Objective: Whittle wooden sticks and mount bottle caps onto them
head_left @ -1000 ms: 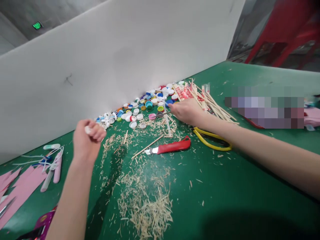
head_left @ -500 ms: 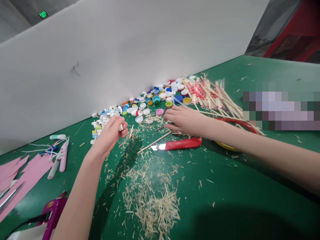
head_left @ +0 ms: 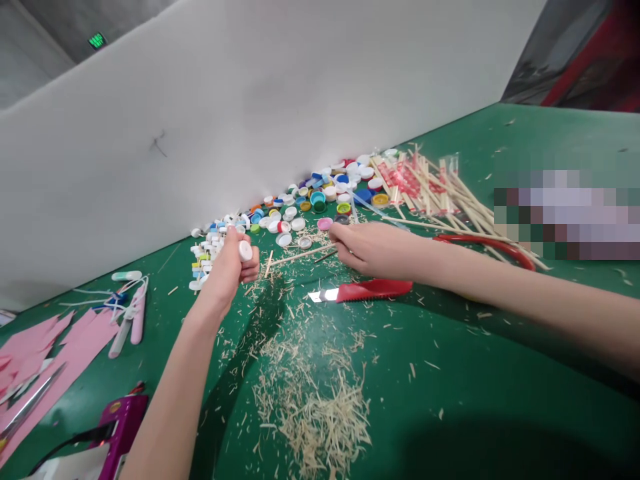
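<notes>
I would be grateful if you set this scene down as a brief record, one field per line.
Left hand: closed around a white cap
Right hand: pinching one end of a stick
Knife: red handle, blade out, on the table
Caps: mixed colours, along the white panel
Chopsticks: heaped right of the caps
Shavings: scattered, densest nearest the person
Pink paper: far left

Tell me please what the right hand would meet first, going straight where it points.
The right hand would probably meet the pink bottle cap just ahead, though depth is unclear from this view.
</notes>
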Demonstrator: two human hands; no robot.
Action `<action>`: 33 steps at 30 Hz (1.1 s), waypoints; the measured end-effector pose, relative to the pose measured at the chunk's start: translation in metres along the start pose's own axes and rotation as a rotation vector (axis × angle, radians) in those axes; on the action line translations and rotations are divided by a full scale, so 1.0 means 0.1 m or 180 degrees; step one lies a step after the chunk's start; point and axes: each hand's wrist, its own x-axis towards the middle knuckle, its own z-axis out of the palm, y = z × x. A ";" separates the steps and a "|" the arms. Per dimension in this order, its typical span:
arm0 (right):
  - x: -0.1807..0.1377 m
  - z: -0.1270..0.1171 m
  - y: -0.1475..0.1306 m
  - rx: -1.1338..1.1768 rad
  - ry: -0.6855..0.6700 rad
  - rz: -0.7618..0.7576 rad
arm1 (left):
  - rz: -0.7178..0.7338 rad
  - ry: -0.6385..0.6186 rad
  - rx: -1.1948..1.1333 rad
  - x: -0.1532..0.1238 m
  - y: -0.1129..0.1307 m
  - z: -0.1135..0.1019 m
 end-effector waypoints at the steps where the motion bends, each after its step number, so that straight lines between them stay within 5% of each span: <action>1: 0.00 -0.04 -0.02 -0.0015 0.0046 0.0084 | 0.0012 -0.0033 -0.0043 0.00 0.00 0.00; 7: -0.04 -0.11 -0.09 -0.0042 0.0553 -0.0020 | 0.0010 -0.0103 -0.0349 0.00 0.00 0.07; 23: -0.06 -0.20 -0.19 0.0144 0.0370 -0.0171 | 0.0141 -0.0210 -0.0224 0.04 -0.09 0.07; 33: -0.12 -0.20 -0.26 0.0636 0.0886 -0.0605 | 0.0371 0.0034 -0.0236 -0.08 -0.01 0.13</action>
